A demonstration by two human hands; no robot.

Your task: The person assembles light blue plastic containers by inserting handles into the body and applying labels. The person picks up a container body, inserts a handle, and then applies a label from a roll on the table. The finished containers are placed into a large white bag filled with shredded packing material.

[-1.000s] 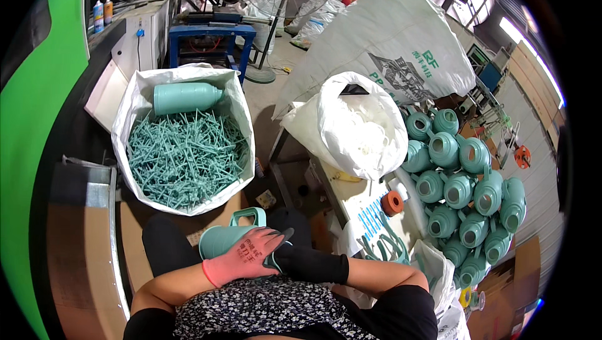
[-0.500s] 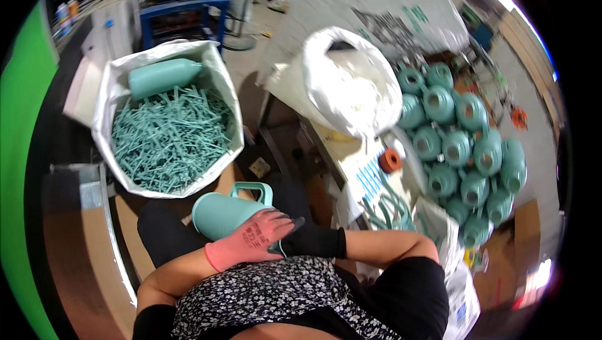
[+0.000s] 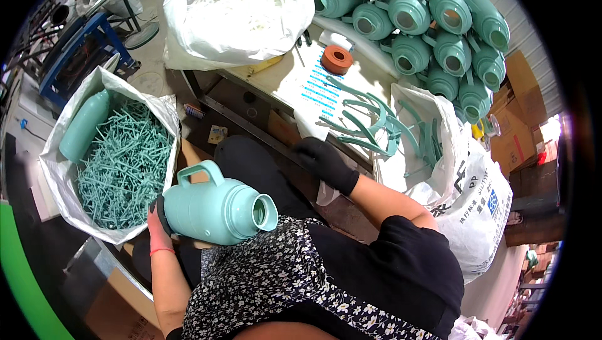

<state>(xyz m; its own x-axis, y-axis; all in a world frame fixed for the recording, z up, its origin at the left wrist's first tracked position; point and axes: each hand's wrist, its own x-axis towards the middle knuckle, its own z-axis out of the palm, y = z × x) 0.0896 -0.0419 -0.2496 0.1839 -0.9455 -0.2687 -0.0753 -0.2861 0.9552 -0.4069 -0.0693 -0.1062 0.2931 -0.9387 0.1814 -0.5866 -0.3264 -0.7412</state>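
- On my feed, the green jug [image 3: 204,214] lies tilted across the person's lap, mouth toward the right.
- Left hand [image 3: 159,224] has its grip around the jug's base end, grasping it.
- Right hand [image 3: 325,163] hangs beside the bench [image 3: 282,91], off the jug; I see nothing in it, and cannot tell how far its fingers are curled.
- Done, as far as I can judge: side handle [image 3: 217,172] in place on the jug. Its mouth is uncovered, with no lid on.
- Stacked jugs [image 3: 411,14] lie on their sides at the far right, mouths facing out; I cannot tell whether they are finished.
- Unattached: curved green strips [image 3: 392,134] on the bench, near a brown roll [image 3: 329,64]; more strips inside the right sack [image 3: 392,171].
- Left sack [image 3: 58,180]: heaped thin green sticks [image 3: 128,167], one green bottle [image 3: 86,125] on top.
- White bag [image 3: 216,57] on the bench: pale pieces [image 3: 251,13], too bright to make out.
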